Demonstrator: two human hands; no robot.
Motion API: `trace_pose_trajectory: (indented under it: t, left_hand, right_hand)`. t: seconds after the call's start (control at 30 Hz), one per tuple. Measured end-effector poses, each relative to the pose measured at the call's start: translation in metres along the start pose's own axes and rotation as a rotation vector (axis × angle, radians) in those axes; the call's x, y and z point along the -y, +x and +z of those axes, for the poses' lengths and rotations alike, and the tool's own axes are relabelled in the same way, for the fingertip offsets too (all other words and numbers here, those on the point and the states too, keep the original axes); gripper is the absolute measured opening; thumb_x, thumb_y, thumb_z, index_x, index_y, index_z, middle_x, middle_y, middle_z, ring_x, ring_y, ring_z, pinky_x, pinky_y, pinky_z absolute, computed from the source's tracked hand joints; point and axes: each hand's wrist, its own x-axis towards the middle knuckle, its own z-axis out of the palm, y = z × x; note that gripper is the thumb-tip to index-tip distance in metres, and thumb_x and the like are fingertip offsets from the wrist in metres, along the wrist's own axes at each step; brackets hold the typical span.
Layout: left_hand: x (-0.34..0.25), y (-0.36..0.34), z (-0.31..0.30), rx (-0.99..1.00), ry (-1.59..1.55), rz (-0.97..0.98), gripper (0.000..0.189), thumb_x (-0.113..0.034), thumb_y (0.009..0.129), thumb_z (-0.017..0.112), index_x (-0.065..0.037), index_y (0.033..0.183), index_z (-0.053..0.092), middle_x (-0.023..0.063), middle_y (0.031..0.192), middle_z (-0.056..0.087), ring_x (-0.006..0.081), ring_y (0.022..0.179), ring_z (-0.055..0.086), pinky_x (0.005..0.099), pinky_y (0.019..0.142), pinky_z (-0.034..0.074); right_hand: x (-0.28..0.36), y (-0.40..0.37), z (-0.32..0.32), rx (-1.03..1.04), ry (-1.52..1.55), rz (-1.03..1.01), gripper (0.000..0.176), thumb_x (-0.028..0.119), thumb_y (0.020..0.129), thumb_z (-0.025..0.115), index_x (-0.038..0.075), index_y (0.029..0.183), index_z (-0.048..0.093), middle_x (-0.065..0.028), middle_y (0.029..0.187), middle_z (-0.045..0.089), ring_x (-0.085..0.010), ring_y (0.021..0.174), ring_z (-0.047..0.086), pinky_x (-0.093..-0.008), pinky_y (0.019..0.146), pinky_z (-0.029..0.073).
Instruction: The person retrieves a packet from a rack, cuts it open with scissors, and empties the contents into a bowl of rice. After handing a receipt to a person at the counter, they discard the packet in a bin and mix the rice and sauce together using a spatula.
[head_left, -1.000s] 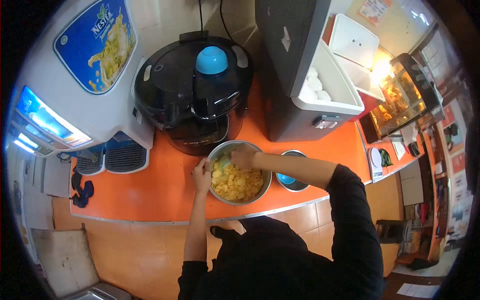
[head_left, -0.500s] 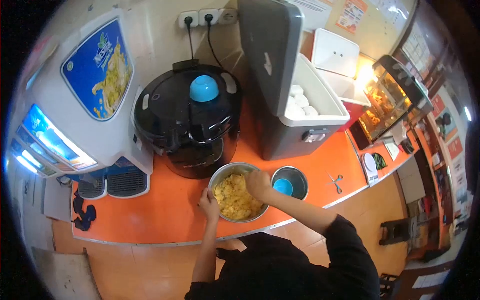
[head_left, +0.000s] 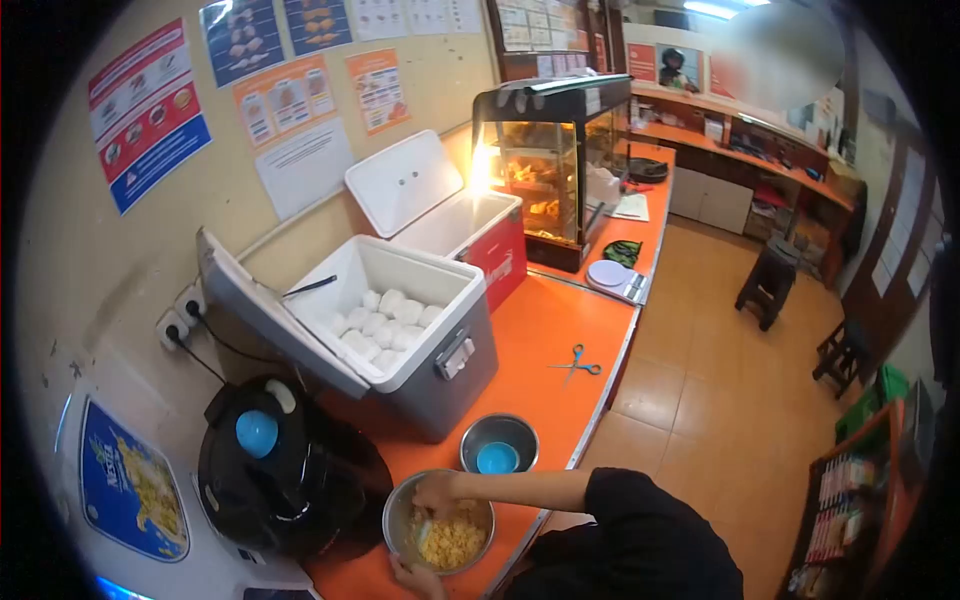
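A metal bowl [head_left: 394, 515] of yellow rice-like food [head_left: 455, 543] sits on the orange counter near its front edge. My left hand [head_left: 418, 578] grips the bowl's near-left rim. Inside the bowl, toward its far side, my right hand [head_left: 436, 492] is closed over the food. Something pale shows just below those fingers, too blurred to name. Beside the bowl, on the far side, stands a smaller metal bowl [head_left: 470, 435] with a light-blue cup [head_left: 497, 458] in it.
Left of the bowl is a black rice cooker [head_left: 240, 500] topped by a blue bowl [head_left: 257, 434]. Behind stands an open grey cooler [head_left: 455, 405] holding white wrapped bundles [head_left: 385, 335]. Scissors [head_left: 577, 365], a scale [head_left: 610, 275], a red cooler [head_left: 505, 262] and a lit food display case [head_left: 540, 180] are farther along.
The head view has swung to the right, showing more of the room. My left hand stays on the bowl's rim; my right hand remains in the bowl, now lower among the food.
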Motion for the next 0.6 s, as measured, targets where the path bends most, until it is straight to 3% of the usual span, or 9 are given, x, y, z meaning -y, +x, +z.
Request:
trace_pose_trajectory:
  t: [0.03, 0.1, 0.2, 0.27, 0.37, 0.53, 0.57, 0.6]
  left_hand:
    - [0.018, 0.008, 0.002, 0.081, -0.047, -0.036, 0.04, -0.024, 0.097, 0.042, 0.003, 0.122, 0.056, 0.0221, 0.12, 0.059, 0.0339, 0.1, 0.058, 0.0441, 0.086, 0.046]
    - [0.051, 0.03, 0.011, 0.237, -0.14, -0.119, 0.039, -0.021, 0.097, 0.043, 0.005, 0.123, 0.054, 0.0222, 0.122, 0.058, 0.0344, 0.104, 0.056, 0.044, 0.088, 0.046]
    - [-0.039, 0.022, -0.011, 0.236, 0.044, -0.09, 0.038, -0.02, 0.096, 0.045, 0.002, 0.125, 0.054, 0.0217, 0.125, 0.056, 0.0334, 0.11, 0.054, 0.0434, 0.092, 0.044]
    - [-0.011, 0.029, -0.004, 0.265, -0.077, -0.188, 0.039, -0.02, 0.096, 0.045, 0.001, 0.129, 0.052, 0.0211, 0.131, 0.052, 0.0329, 0.115, 0.052, 0.042, 0.098, 0.039]
    - [0.013, 0.027, 0.007, 0.244, -0.156, -0.218, 0.039, -0.02, 0.096, 0.045, 0.001, 0.129, 0.051, 0.0198, 0.13, 0.052, 0.0317, 0.115, 0.052, 0.0404, 0.099, 0.038]
    - [0.003, -0.02, 0.023, -0.033, -0.117, -0.053, 0.036, -0.021, 0.097, 0.045, 0.002, 0.123, 0.053, 0.0174, 0.121, 0.056, 0.0293, 0.109, 0.055, 0.038, 0.095, 0.041]
    - [0.005, -0.025, 0.025, -0.074, -0.127, -0.032, 0.036, -0.022, 0.097, 0.045, 0.002, 0.122, 0.053, 0.0169, 0.119, 0.056, 0.0288, 0.107, 0.055, 0.0376, 0.094, 0.041]
    - [0.008, -0.026, 0.027, -0.094, -0.13, -0.013, 0.036, -0.022, 0.097, 0.045, 0.003, 0.121, 0.054, 0.0164, 0.117, 0.057, 0.0284, 0.106, 0.056, 0.0371, 0.094, 0.041]
  right_hand:
    - [-0.007, 0.002, -0.003, -0.014, 0.084, 0.065, 0.022, 0.026, 0.07, 0.067, 0.015, 0.088, 0.072, -0.0121, 0.095, 0.069, -0.0288, 0.095, 0.064, -0.0451, 0.085, 0.049]
    - [-0.004, 0.021, 0.019, 0.036, 0.001, -0.085, 0.022, 0.026, 0.071, 0.066, 0.013, 0.088, 0.072, -0.0124, 0.093, 0.069, -0.0301, 0.093, 0.065, -0.0454, 0.083, 0.05]
    - [0.015, 0.031, 0.058, 0.067, -0.097, -0.206, 0.023, 0.024, 0.073, 0.066, 0.009, 0.089, 0.072, -0.0121, 0.093, 0.069, -0.0317, 0.092, 0.065, -0.0454, 0.079, 0.052]
    - [0.025, 0.004, 0.032, 0.076, -0.049, -0.214, 0.025, 0.023, 0.076, 0.064, 0.006, 0.094, 0.071, -0.0125, 0.097, 0.069, -0.0312, 0.096, 0.065, -0.0425, 0.075, 0.053]
    - [0.04, -0.028, -0.024, 0.042, 0.031, 0.421, 0.028, 0.022, 0.079, 0.062, 0.006, 0.1, 0.069, -0.0153, 0.099, 0.068, -0.0287, 0.093, 0.066, -0.0421, 0.071, 0.054]
    - [0.006, 0.009, 0.1, -0.16, -0.163, 0.227, 0.022, 0.02, 0.083, 0.058, 0.006, 0.095, 0.071, -0.0145, 0.093, 0.069, -0.0277, 0.081, 0.069, -0.0411, 0.059, 0.054]
    - [0.005, 0.008, 0.11, -0.204, -0.191, 0.188, 0.021, 0.019, 0.083, 0.057, 0.005, 0.092, 0.071, -0.014, 0.092, 0.069, -0.0277, 0.079, 0.069, -0.0408, 0.057, 0.054]
    - [0.027, -0.013, 0.07, -0.085, -0.081, 0.298, 0.02, 0.015, 0.084, 0.054, 0.006, 0.088, 0.071, -0.0129, 0.089, 0.069, -0.027, 0.08, 0.069, -0.0382, 0.06, 0.054]
